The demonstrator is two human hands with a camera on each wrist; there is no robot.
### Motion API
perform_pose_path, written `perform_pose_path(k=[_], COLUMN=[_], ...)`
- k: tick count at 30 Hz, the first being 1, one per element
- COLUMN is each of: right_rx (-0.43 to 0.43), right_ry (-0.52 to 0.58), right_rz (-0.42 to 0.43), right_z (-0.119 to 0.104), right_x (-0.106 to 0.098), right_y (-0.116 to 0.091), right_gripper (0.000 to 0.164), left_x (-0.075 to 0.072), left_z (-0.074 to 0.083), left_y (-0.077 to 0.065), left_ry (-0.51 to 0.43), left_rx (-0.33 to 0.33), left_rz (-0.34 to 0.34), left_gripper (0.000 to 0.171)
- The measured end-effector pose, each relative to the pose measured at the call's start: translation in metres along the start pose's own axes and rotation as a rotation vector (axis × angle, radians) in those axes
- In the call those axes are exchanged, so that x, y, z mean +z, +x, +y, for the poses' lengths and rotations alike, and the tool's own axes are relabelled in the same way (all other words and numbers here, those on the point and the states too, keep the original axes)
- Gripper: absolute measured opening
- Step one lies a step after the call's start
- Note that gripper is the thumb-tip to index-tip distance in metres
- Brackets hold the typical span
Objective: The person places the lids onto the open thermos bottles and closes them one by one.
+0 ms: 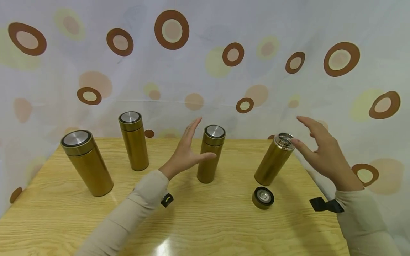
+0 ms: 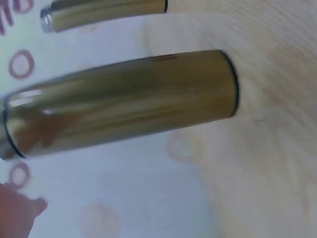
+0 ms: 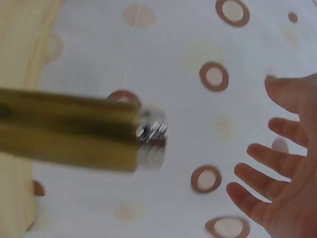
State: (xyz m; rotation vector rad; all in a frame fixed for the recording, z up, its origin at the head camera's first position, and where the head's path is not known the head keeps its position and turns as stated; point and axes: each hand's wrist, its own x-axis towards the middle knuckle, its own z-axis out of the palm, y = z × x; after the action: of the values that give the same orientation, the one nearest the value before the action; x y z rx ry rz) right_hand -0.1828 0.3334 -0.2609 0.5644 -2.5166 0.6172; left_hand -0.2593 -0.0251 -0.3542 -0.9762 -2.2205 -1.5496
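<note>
My left hand is raised beside a capped gold thermos, fingers extended and thumb apart, holding nothing. In the head view the thumb overlaps this thermos. The left wrist view shows the same thermos large, with part of the hand at the lower left corner. To the right stands an uncapped gold thermos, its silver neck exposed. Over its right side my right hand hovers with spread fingers. The right wrist view has that hand apart from the silver neck. A lid lies upside down before the uncapped thermos.
Two more capped gold thermoses stand at the left of the wooden table, one nearer and one farther back. A patterned curtain hangs behind the table's back edge.
</note>
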Motion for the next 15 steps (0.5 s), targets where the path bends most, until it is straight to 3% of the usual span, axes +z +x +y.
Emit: perform_pose_path(k=[4, 7, 11, 15], right_rx=[0.143, 0.216, 0.267, 0.282], right_ry=[0.012, 0.02, 0.014, 0.043], right_rz=[0.049, 0.014, -0.116, -0.296], right_z=[0.023, 0.035, 0.043, 0.041], right_x=[-0.003, 0.001, 0.015, 0.04], right_y=[-0.039, -0.064, -0.089, -0.104], right_gripper=[0.065, 0.063, 0.063, 0.068], left_x=[0.008, 0.016, 0.027, 0.035], left_z=[0.02, 0.032, 0.042, 0.046], left_y=[0.003, 0.005, 0.006, 0.007], left_ry=[0.129, 0.173, 0.189, 0.187], left_rx=[0.297, 0.449, 0.527, 0.546], left_rz=[0.083, 0.077, 0.033, -0.001], left_gripper=[0.104, 0.097, 0.092, 0.09])
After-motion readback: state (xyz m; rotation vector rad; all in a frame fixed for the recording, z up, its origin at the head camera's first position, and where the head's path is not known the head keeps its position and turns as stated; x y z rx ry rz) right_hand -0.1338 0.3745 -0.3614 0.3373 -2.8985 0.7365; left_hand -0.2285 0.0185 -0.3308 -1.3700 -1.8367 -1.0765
